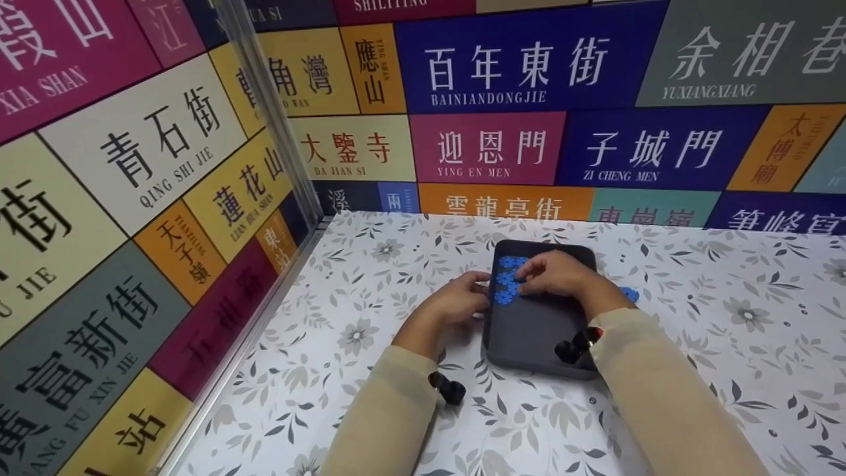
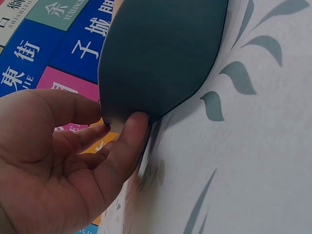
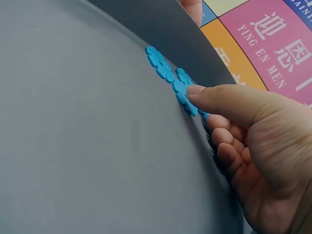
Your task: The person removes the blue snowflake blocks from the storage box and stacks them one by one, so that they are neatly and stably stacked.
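A dark grey tray [image 1: 542, 337] lies on the table, with several blue flower-shaped discs [image 1: 507, 280] grouped along its far left side. My left hand [image 1: 457, 301] grips the tray's left wall; in the left wrist view the thumb and fingers [image 2: 134, 127] pinch its edge. Over the discs, inside the tray, is my right hand [image 1: 558, 274]. Its thumb [image 3: 214, 100] presses on one blue disc [image 3: 184, 97], with the other fingers curled beside it. Another disc [image 3: 159, 63] leans near the tray wall in the right wrist view.
Another blue piece [image 1: 628, 293] lies on the table right of the tray, partly behind the right wrist. A floral cloth [image 1: 396, 264] covers the table. Panels with street names [image 1: 489, 149] stand behind and at the left. Small black devices [image 1: 447, 389] sit at both wrists.
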{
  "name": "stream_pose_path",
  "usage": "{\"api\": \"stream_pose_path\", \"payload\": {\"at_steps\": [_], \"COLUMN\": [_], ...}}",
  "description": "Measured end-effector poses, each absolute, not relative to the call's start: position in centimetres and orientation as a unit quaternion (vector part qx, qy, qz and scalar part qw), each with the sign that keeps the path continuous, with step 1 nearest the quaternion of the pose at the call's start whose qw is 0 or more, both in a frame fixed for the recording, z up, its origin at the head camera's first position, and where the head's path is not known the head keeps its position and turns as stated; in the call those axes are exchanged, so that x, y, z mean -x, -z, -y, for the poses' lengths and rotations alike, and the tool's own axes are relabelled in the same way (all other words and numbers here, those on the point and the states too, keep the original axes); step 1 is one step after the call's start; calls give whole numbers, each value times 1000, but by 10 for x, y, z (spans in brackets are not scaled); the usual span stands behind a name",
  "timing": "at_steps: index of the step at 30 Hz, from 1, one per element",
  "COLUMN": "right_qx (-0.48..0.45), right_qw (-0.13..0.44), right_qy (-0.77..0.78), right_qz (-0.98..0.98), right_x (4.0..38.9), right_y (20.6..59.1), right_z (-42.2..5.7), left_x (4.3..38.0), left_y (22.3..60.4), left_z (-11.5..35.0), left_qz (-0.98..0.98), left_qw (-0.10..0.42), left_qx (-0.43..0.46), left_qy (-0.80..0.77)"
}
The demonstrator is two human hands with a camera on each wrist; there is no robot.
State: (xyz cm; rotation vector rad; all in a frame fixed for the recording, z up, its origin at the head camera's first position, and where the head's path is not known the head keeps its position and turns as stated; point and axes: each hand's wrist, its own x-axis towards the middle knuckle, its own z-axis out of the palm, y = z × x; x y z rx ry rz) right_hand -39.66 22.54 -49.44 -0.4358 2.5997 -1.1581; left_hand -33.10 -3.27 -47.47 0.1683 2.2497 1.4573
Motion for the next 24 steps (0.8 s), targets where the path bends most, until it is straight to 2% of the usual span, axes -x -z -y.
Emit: {"api": "stream_pose_path", "payload": {"at_steps": [8, 24], "right_qx": [188, 167], "right_qw": [115, 109], "right_qy": [348, 392], "right_qz": [-911, -898], "right_x": [397, 395], "right_y": [495, 495], "right_z": [-225, -226], "left_x": [332, 333], "left_y": [476, 477], "left_z": [34, 32], "left_qz": [-830, -822], "left_qw": [217, 220], "left_qx": [-83, -65], "left_qy": [-507, -521]}}
